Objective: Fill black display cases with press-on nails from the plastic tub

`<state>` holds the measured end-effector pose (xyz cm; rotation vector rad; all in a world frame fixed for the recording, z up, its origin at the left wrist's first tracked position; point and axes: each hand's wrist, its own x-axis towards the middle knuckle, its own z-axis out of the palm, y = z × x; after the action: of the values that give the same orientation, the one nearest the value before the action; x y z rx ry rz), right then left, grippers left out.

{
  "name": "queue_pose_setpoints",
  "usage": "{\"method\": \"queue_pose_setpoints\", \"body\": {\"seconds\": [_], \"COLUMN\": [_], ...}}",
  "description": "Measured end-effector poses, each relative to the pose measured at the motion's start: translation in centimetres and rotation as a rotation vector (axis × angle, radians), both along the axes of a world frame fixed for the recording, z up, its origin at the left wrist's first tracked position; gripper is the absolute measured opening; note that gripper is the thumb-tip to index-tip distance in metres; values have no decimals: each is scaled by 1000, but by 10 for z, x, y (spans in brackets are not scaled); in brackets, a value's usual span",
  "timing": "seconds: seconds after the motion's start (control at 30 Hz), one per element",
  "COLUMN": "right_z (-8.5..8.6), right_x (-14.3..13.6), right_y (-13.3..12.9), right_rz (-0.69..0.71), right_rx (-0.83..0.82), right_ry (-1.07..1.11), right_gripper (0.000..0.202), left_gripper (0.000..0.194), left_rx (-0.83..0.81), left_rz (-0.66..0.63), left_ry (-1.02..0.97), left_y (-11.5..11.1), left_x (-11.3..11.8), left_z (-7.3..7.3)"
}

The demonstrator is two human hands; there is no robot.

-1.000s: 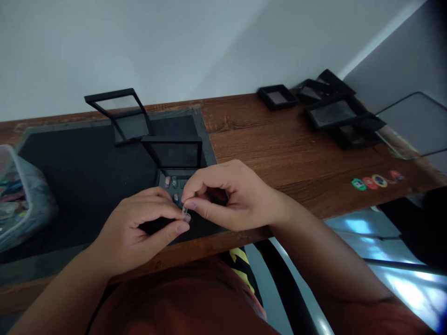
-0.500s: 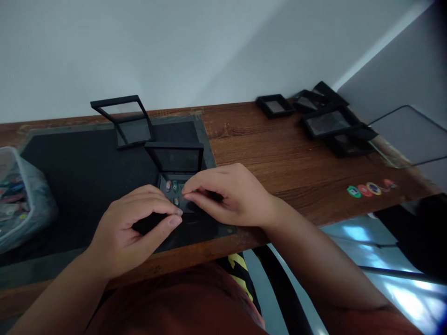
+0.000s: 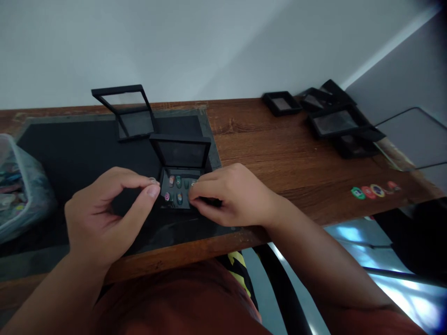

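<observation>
A small black display case (image 3: pixel 166 173) stands with its clear-windowed lid (image 3: pixel 181 153) raised on the dark mat. Inside lie several small oval decorated pieces (image 3: pixel 179 182), which look like press-on nails, in green, pink and orange tones. My right hand (image 3: pixel 235 195) is closed, its thumb and forefinger pinched low over the case's right side and covering part of it. Whatever lies between those fingertips is hidden. Just left of the case, my left hand (image 3: pixel 108 211) is raised in a pinch, with a tiny shiny bit at its fingertips that I cannot make out.
A second black case (image 3: pixel 134 123) stands with its lid up behind. On the left is a clear plastic tub (image 3: pixel 37 190) of mixed small pieces. Several black cases (image 3: pixel 335 122) are piled at the back right, near round colourful stickers (image 3: pixel 377 190) on the wooden table (image 3: pixel 251 135).
My left hand has moved left and up, away from the case, uncovering more oval pieces. The right hand has shifted slightly right within the case. The view has tilted a little.
</observation>
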<state>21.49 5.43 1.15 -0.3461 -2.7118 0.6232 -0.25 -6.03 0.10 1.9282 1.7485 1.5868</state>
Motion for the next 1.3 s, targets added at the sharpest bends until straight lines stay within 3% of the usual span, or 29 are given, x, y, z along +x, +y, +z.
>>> {"method": "queue_pose_setpoints", "body": {"seconds": [0.13, 0.3, 0.93, 1.3], "right_z": [5, 6, 2, 5], "right_x": [3, 2, -5, -3], "right_y": [1, 0, -3, -3], "right_rz": [-31, -174, -73, -79], "right_rx": [-67, -17, -49, -90], "right_ry": [-34, -34, -119, -88], "right_gripper": [12, 12, 23, 18], "left_gripper": [6, 4, 4, 7], "left_rx": [-32, -26, -43, -47], "left_rz": [38, 85, 81, 69], "left_ry": [22, 39, 82, 86], "left_y": [0, 1, 0, 0], "left_x": [0, -2, -4, -3], "left_z": [-1, -2, -4, -2]}}
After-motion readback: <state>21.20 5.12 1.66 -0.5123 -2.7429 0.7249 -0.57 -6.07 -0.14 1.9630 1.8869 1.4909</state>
